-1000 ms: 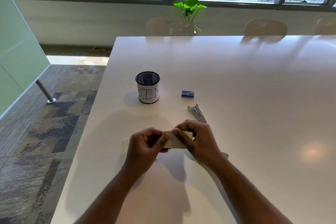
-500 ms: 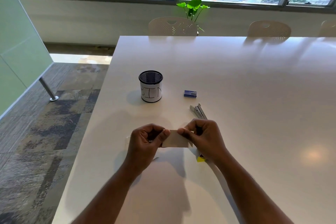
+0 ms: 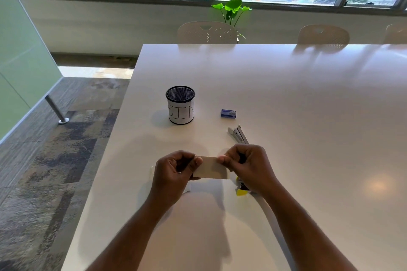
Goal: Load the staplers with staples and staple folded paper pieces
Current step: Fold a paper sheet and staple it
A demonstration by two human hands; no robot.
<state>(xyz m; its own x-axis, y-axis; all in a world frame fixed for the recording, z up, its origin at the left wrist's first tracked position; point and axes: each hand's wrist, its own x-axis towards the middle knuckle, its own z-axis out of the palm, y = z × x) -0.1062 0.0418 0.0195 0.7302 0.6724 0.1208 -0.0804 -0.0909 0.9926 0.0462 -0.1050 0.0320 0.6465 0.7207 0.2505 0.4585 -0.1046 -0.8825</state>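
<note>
Little is changing since the earlier frames: both hands are keeping their pinch on the paper (image 3: 211,169), and the yellow part low beside the right wrist is staying in sight as it was half a second ago.

Left hand (image 3: 174,171): fingers are curling, thumb pressing the paper's left end. Right hand (image 3: 247,167): fingers are curling, fingertips and thumb pinching the paper's upper right corner. Hands are sitting level, apart, with the paper spanning the gap between them, held just above the counter (image 3: 308,116) near its front left part.

Stapler (image 3: 238,134): lying on the counter just beyond the right hand, its near end passing behind the knuckles; opened or closed, cannot tell. Yellow piece (image 3: 241,192): showing under the right wrist, partly hidden.

Staple box (image 3: 228,113): small, blue, resting on the counter beyond the stapler, well apart from the hands. Mesh cup (image 3: 180,104): black-rimmed, wrapped in a white label with hand lettering, standing upright to the left of the box.

Chairs (image 3: 207,32) and a plant (image 3: 232,10) are standing at the far side, under the windows.
</note>
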